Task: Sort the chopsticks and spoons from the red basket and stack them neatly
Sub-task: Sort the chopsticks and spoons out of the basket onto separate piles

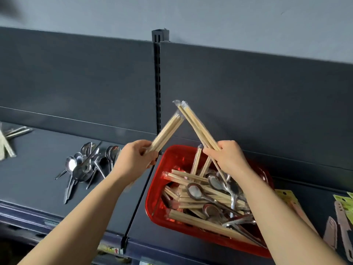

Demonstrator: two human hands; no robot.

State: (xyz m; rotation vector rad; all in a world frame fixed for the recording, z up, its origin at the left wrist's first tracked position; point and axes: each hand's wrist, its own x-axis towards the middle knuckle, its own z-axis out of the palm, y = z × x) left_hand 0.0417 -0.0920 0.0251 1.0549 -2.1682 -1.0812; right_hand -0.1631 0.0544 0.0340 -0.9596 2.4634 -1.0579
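No legible text, green package cards (285,196) (print too blurred)

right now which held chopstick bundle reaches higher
The right bundle, held by the right hand: its wrapped tip sits above the left bundle in the left hand.

Basket (152,203) sits on shelf (34,178), right of centre, holding mixed chopsticks (191,176) and spoons (194,194). Spoon pile (82,165) lies left of it; chopstick stack (5,146) at left edge.

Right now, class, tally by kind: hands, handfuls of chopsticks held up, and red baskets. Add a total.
Hands: 2, the left hand and the right hand
Handfuls of chopsticks held up: 2, the left handful and the right handful
Red baskets: 1, the red basket
Total: 5
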